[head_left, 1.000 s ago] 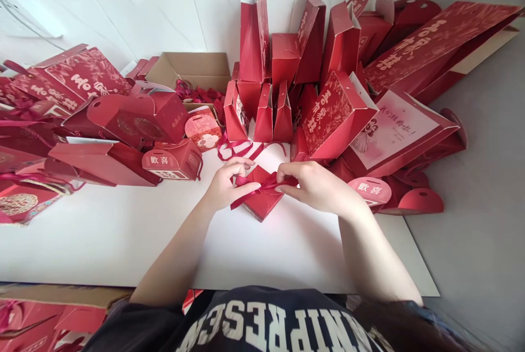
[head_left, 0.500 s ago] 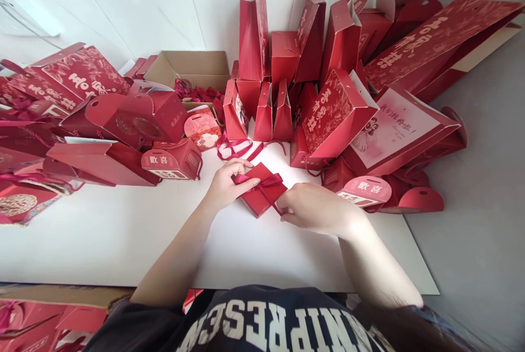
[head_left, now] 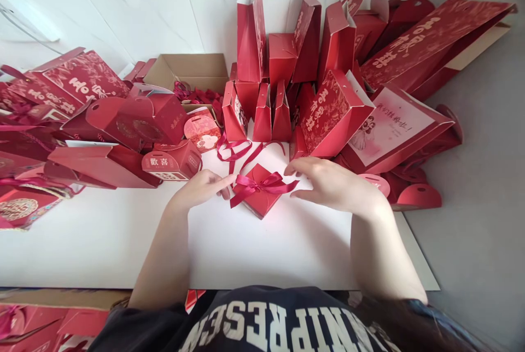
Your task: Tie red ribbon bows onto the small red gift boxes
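A small red gift box [head_left: 263, 207] lies on the white table, turned cornerwise to me. Across its top sits a dark pink ribbon bow [head_left: 262, 183], its loops and tails spread to both sides. My left hand [head_left: 207, 187] is at the box's left, index finger stretched out close to the ribbon's left end; whether it touches is hard to see. On the other side my right hand [head_left: 328, 183] is spread, thumb and fingers apart near the right tail, with nothing in it. Loose ribbon [head_left: 233, 150] lies just behind the box.
Red paper gift bags [head_left: 336, 114] and handled boxes crowd the back and right. More red boxes [head_left: 151, 114] are piled at left. A cardboard box [head_left: 188, 65] with ribbons stands against the tiled wall. The white table's [head_left: 262, 259] front edge is close to my body.
Both hands have let go of the ribbon and drawn apart, left hand leftward, right hand up and rightward. The bow now lies fully visible on the box.
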Demonstrator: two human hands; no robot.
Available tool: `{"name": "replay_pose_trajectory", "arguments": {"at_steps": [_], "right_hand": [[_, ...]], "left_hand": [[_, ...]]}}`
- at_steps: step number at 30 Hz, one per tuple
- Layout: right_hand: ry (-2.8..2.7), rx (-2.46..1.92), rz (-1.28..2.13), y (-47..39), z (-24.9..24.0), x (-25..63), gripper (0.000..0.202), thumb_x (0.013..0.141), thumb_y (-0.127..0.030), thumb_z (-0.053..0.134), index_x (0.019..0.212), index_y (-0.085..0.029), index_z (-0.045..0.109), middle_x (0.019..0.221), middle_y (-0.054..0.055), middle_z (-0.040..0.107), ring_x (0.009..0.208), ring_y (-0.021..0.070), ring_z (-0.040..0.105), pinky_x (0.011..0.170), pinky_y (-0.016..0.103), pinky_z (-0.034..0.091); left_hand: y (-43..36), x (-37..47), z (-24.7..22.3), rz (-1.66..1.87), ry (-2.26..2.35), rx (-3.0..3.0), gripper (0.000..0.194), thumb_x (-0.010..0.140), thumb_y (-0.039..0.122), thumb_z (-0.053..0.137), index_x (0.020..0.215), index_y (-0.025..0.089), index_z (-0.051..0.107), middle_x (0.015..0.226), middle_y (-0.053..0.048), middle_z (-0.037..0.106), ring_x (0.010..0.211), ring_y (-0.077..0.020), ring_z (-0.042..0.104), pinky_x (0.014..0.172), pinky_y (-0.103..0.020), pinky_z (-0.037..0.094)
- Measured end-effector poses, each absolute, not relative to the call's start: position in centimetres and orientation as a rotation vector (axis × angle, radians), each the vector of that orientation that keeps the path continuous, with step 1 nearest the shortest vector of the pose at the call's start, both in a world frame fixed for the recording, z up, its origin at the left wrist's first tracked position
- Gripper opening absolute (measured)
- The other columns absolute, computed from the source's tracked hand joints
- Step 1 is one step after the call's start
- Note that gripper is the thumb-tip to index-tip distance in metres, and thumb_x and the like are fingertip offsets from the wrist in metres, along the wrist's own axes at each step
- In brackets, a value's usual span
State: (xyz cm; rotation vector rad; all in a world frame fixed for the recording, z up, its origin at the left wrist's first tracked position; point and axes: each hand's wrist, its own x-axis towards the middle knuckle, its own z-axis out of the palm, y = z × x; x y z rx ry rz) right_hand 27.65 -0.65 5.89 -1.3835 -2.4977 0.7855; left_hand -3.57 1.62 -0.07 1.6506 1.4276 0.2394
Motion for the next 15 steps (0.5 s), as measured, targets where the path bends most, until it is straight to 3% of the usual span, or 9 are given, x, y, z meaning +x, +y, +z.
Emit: {"name": "replay_pose_trajectory", "arguments": {"at_steps": [3, 6, 10, 12, 15], "right_hand": [[-2.491, -1.149, 0.946, -0.1, 5.9, 27.7, 0.025, 0.087, -0.034, 0.063, 0.110, -0.022, 0.063, 0.111, 0.005, 0.069, 0.098, 0.0207, 0.063, 0.083, 0.030, 0.045], [-2.495, -1.172, 1.057, -0.1, 5.8, 27.4, 0.020, 0.091, -0.037, 0.059, 0.100, -0.020, 0.064, 0.094, 0.004, 0.071, 0.082, 0.0182, 0.065, 0.075, 0.028, 0.045], [-2.526, -1.357, 0.946, -0.1, 5.2, 26.9, 0.015, 0.094, -0.027, 0.050, 0.092, -0.020, 0.063, 0.076, 0.002, 0.068, 0.069, 0.0172, 0.062, 0.066, 0.028, 0.043], [-2.494, -1.360, 0.827, 0.0, 4.7, 26.6, 0.016, 0.091, -0.020, 0.052, 0.102, -0.021, 0.063, 0.089, 0.005, 0.070, 0.083, 0.0202, 0.064, 0.074, 0.030, 0.046], [-2.481, -1.222, 0.797, 0.4, 4.2, 26.4, 0.044, 0.085, -0.012, 0.055, 0.127, -0.023, 0.055, 0.124, 0.008, 0.063, 0.117, 0.0245, 0.056, 0.095, 0.036, 0.045]], "left_hand": [[1.6, -3.9, 0.1, 0.054, 1.287, 1.631, 0.053, 0.087, 0.060, 0.053, 0.069, 0.018, 0.078, 0.074, -0.007, 0.076, 0.071, -0.0212, 0.069, 0.071, -0.029, 0.049], [1.6, -3.4, 0.3, 0.015, 1.115, 1.644, 0.043, 0.086, 0.055, 0.058, 0.080, 0.019, 0.080, 0.079, -0.007, 0.077, 0.078, -0.0225, 0.071, 0.074, -0.029, 0.051], [1.8, -3.1, 0.3, 0.042, 1.015, 1.653, 0.036, 0.087, 0.049, 0.060, 0.088, 0.020, 0.081, 0.089, -0.006, 0.078, 0.088, -0.0228, 0.070, 0.081, -0.029, 0.051], [1.8, -3.2, 0.2, 0.054, 1.010, 1.678, 0.035, 0.087, 0.048, 0.059, 0.089, 0.020, 0.080, 0.087, -0.005, 0.077, 0.084, -0.0212, 0.069, 0.078, -0.028, 0.051], [1.8, -3.2, -0.2, 0.097, 1.038, 1.710, 0.037, 0.086, 0.050, 0.059, 0.086, 0.019, 0.080, 0.080, -0.004, 0.075, 0.076, -0.0194, 0.065, 0.071, -0.027, 0.049]]}}
